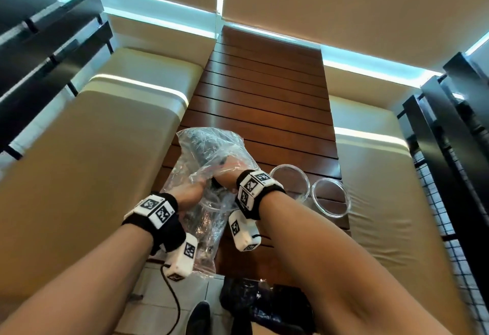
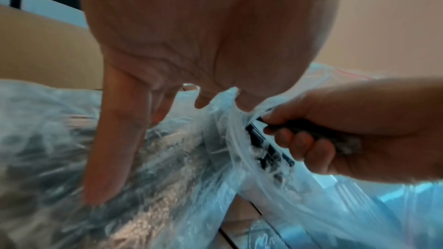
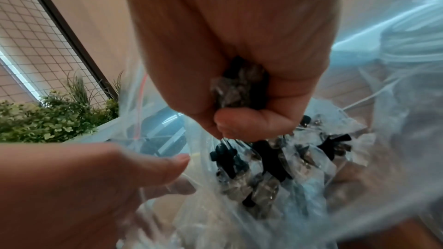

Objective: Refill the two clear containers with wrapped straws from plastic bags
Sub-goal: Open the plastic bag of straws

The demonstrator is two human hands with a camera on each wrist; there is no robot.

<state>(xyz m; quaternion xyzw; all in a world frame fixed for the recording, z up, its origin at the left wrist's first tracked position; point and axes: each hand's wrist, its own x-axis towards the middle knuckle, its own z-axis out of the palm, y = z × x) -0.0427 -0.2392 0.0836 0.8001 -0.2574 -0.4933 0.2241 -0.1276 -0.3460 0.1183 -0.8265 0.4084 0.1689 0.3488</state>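
**Midway: straws gripped inside the bag**

Right hand [image 3: 242, 82] plunged into the clear plastic bag [image 1: 209, 149], fingers curled tight round a bundle of black wrapped straws [image 3: 239, 84]. Left hand [image 2: 203, 41] pinching the bag's mouth edge between thumb and fingers, little finger extended, holding the opening apart. More straws [image 3: 268, 166] loose inside the bag. Two clear round containers [image 1: 291, 181] [image 1: 330, 198] standing just right of the bag on the slatted wooden tabletop [image 1: 264, 96], both seemingly still unfilled.

Likely risks: film snagging on the withdrawing fist and dragging the bag along, possibly knocking the near container; outer straws slipping from a loose bundle; bag mouth collapsing if the pinch slackens.
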